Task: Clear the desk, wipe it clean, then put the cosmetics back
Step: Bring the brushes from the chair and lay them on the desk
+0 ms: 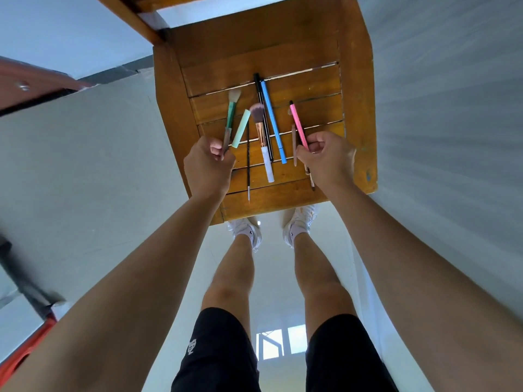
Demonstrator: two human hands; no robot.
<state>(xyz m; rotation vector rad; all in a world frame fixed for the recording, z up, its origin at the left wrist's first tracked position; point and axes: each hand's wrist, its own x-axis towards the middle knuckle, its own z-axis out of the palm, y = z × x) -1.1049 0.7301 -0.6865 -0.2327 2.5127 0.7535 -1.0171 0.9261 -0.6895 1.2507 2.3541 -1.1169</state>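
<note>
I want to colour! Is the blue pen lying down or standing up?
Lying down. The blue pen rests flat along the wooden desk slats, beside a black pencil.

Looked like a room at home: a slatted wooden surface [283,41] with makeup brushes [259,120] and pencils [273,120] laid out, glossy pale tiled floor [85,154], plain walls, and a window reflected in the tiles.
</note>
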